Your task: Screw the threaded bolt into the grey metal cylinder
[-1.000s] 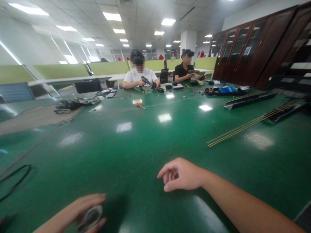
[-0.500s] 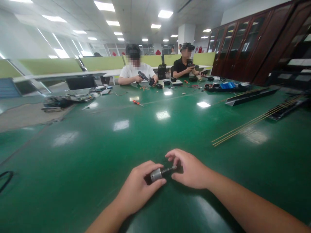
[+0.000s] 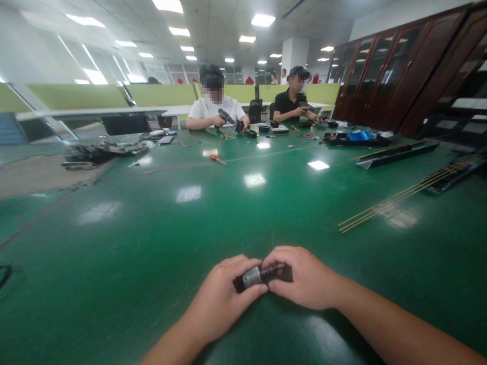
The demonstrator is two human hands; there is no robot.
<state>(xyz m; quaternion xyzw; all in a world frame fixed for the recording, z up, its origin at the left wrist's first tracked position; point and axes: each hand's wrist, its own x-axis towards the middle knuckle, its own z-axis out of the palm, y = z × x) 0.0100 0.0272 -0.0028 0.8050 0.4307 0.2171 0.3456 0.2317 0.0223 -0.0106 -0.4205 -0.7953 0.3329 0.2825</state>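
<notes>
My left hand (image 3: 222,289) is closed around a silver metal cylinder with a dark, ridged shaft (image 3: 251,277), low over the green tabletop. The shaft points right and ends in a thin, paler tip. Curled around that shaft, my right hand (image 3: 304,279) has its fingertips above and its thumb below, close to the cylinder's edge. The fingertips of both hands nearly meet. The left end of the piece is hidden in my left palm.
Two people sit across the green table (image 3: 163,228), one holding a power drill (image 3: 226,116). An orange screwdriver (image 3: 216,159) lies mid-table. Thin rods (image 3: 395,195) and a metal channel (image 3: 397,154) lie at right. Scrap parts (image 3: 102,152) are piled at left; a dark loop (image 3: 4,276) is at the left edge.
My right hand has closed in from open fingers near the tip to around the shaft, beside the left hand. The left hand keeps hold of the cylinder. The view has shifted slightly.
</notes>
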